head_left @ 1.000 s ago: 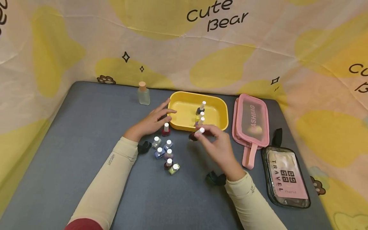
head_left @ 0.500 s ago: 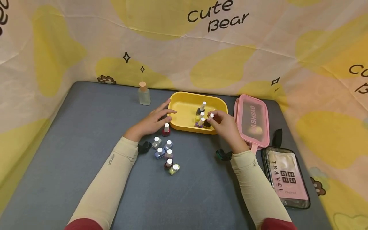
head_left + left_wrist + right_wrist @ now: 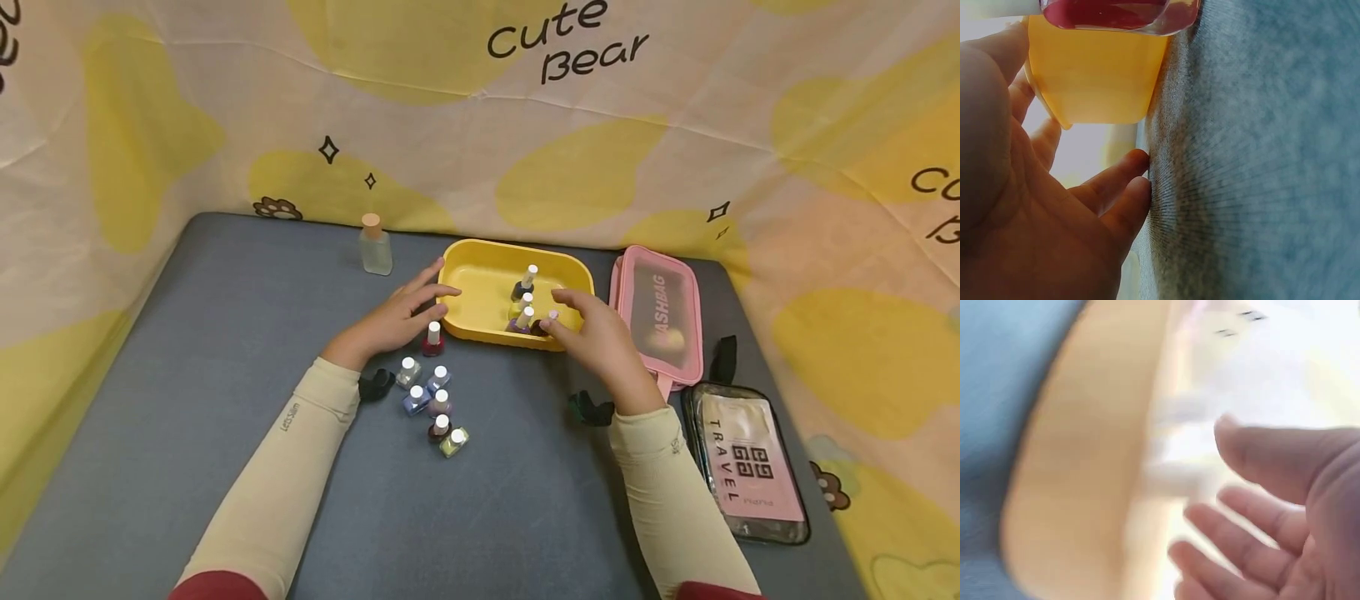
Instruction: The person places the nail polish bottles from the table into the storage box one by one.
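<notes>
Right hand loosened over a dark bottle in the yellow tray

The right forearm, in a cream sleeve, slants up from the lower right, bringing the hand over the tray's near right side. Its fingers are parted and released, thumb below and forefinger above. The dark bottle sits between them inside the tray; the right wrist view is blurred, so whether the thumb brushes its cap is hard to tell. Beside it stand a purple bottle, a yellow bottle and, farther back, a navy bottle, all white-capped.

The left arm reaches in from the lower left. The left hand lies across the tray's left end with its fingers spread, grasping nothing, one fingertip extending over the rim. Just below that hand, a red bottle stands upright on the tabletop, with six more small bottles clustered nearer the person.
</notes>
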`<control>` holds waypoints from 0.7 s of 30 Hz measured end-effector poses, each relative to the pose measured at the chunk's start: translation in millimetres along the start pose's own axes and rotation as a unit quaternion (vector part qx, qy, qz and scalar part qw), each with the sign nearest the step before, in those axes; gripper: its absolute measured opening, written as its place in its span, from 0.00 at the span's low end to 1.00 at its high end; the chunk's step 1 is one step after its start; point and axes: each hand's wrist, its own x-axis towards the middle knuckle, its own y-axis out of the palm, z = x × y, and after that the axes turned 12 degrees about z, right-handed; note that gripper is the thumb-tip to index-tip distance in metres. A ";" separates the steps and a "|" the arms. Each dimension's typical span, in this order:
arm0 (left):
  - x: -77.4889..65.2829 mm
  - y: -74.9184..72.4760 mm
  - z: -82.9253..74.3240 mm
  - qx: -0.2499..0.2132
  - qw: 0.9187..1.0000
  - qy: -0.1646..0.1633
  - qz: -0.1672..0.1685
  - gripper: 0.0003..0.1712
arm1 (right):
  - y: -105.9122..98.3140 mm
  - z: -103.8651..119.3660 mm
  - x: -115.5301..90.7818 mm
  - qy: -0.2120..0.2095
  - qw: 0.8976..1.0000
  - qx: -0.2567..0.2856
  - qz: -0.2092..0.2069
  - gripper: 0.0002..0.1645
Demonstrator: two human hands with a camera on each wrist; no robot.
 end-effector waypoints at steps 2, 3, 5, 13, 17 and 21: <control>0.3 -0.1 -0.3 -0.001 1.000 -0.001 0.000 0.26 | 5.4 14.6 -19.1 -0.032 0.999 -0.002 -0.032 0.32; 0.5 -0.4 -0.6 0.000 1.000 -0.002 0.000 0.26 | 11.6 22.0 -29.0 -0.054 0.998 0.003 -0.043 0.31; 1.2 -0.8 -1.0 0.001 1.000 -0.004 0.000 0.26 | 31.2 33.9 -47.2 -0.101 0.994 0.029 -0.043 0.28; 3.3 -1.3 0.8 -0.001 1.000 0.004 -0.002 0.26 | 121.0 40.7 -74.3 -0.134 0.983 0.124 0.030 0.24; 2.3 -0.9 0.2 -0.002 1.000 0.002 -0.001 0.25 | 140.3 37.5 -75.9 -0.141 0.983 0.113 0.016 0.20; 0.7 -0.7 -2.4 -0.003 1.000 -0.001 0.000 0.25 | 143.3 37.0 -76.6 -0.167 0.982 0.089 0.009 0.15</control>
